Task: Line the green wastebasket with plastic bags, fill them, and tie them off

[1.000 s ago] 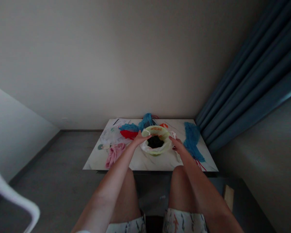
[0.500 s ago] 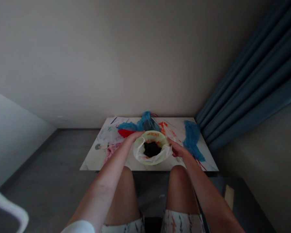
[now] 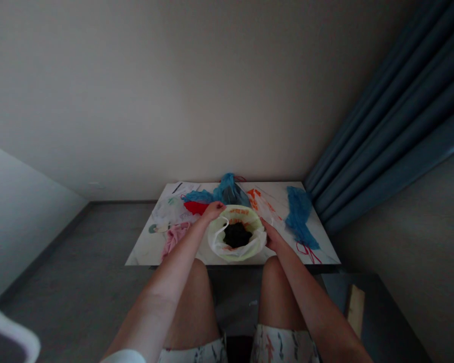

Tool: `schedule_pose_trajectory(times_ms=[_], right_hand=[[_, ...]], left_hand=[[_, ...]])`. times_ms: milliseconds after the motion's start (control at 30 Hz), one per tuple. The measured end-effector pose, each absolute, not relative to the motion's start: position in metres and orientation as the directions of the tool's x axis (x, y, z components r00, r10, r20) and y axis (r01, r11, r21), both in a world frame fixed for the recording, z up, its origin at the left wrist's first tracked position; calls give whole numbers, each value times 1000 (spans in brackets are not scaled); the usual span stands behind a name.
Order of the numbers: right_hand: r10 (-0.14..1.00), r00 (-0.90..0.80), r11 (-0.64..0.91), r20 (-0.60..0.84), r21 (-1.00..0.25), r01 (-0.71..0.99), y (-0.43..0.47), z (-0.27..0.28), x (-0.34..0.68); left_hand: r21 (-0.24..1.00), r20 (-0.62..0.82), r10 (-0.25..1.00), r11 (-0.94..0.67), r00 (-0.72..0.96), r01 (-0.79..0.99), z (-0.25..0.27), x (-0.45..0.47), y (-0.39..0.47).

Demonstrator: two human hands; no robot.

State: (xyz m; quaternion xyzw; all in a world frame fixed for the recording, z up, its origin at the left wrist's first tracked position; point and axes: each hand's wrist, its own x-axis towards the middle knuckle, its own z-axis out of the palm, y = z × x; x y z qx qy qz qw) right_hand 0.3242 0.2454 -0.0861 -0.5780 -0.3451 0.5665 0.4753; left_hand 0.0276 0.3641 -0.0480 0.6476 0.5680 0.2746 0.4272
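A pale green trash bin stands between my hands at the front of the white table. Its mouth is lined with a white plastic bag with orange print, folded over the rim. Something dark and black lies inside. My left hand is closed on the bag's edge at the back left of the rim. At the right side of the rim, my right hand is closed on the bag, its fingertips partly hidden. A white bag handle loop hangs at the left inside edge.
On the white table lie blue plastic bags, a red bag, a pink bag and a clear bag with orange print. A blue curtain hangs at right. A wooden piece lies at lower right.
My right hand has shifted slightly left and turned against the rim. My left hand has its fingers drawn in more at the rim. The bin has barely moved.
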Motion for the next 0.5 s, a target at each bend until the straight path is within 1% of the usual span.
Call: schedule_pose_trajectory(times_ms=[67, 100, 133, 200, 267, 333, 433, 500], right_hand=[[904, 89, -399, -418, -900, -176, 247, -89, 321], [886, 115, -426, -449, -886, -182, 248, -90, 319], [873, 177, -426, -454, -887, -176, 249, -92, 318], [844, 347, -383, -409, -912, -145, 249, -95, 315], [825, 481, -304, -297, -950, -67, 248, -96, 313], [838, 531, -195, -121, -977, 85, 245, -95, 312], [849, 496, -13, 183, -931, 364, 241, -92, 311], [845, 452, 62, 286, -892, 448, 240, -90, 311]], left_hand=[[849, -109, 973, -16, 205, 528, -49, 31, 366], [839, -88, 973, -44, 214, 543, -50, 32, 366], [829, -59, 973, -78, 225, 554, -52, 33, 364], [812, 12, 971, -147, 237, 565, -57, 34, 357], [804, 78, 973, -192, 219, 563, -63, 35, 349], [804, 123, 973, -213, 196, 555, -68, 35, 343], [799, 163, 962, -259, 219, 543, -71, 36, 340], [810, 135, 967, -233, 215, 539, -70, 37, 341]])
